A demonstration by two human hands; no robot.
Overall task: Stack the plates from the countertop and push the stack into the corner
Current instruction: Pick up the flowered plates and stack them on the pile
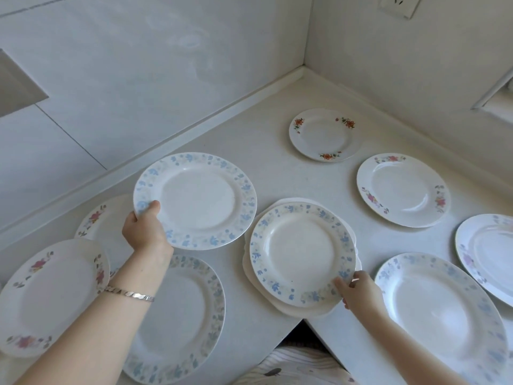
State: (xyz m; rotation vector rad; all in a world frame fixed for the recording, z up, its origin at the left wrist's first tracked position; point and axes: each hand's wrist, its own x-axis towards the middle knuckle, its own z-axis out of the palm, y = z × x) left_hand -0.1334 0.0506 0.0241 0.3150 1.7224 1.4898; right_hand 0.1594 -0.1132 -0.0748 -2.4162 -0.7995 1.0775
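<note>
Seen from the head, the left hand (147, 232) is gripping a blue-flowered plate (200, 201) by its near-left rim, thumb on top and fingers curled beneath, holding it over the edge of a pink-flowered plate (97, 218) on the white worktop (277, 168). The right hand (361, 293) is pinching the near-right rim of a second blue-flowered plate (302, 254), which is lying on a white scalloped plate (283, 308), well apart from the wall corner (302, 72).
</note>
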